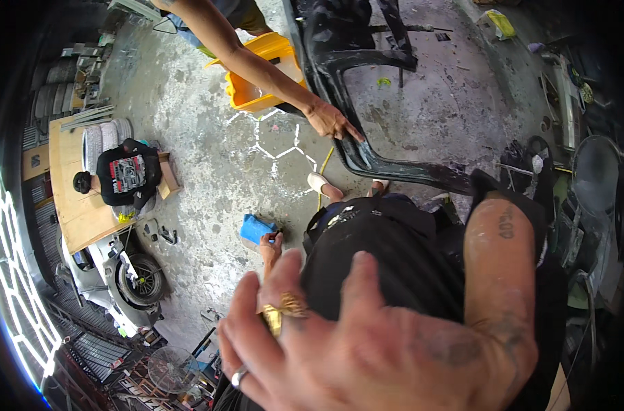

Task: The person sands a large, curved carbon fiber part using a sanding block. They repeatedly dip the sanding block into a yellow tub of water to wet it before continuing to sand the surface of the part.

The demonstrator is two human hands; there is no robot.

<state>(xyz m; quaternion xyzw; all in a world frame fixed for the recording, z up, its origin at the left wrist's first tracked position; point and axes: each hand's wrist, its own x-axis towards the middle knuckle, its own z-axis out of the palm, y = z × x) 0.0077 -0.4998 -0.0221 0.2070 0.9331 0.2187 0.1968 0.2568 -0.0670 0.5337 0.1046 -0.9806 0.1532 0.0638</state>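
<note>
My right hand [373,335] is raised very close in the foreground, empty, its fingers apart and somewhat bent. Gold-coloured rings and a silver one are on it. Lower down, my left hand [273,248] grips a blue pad [257,229] by its right end; whether it is cloth or sponge I cannot tell. Ahead of me a long, curved, glossy black car body part [394,168], like a bumper, is held up off the floor. Another person's hand [331,120] reaches in from the upper left, with a finger touching or nearly touching its surface. Neither of my hands touches the black part.
A yellow tub [260,96] stands beyond the black part's left side. At the left, a second person [128,175] sits by a wooden board [68,212] and a car with an exposed wheel [142,279]. A fan [171,370] stands lower left. Assorted parts crowd the right edge.
</note>
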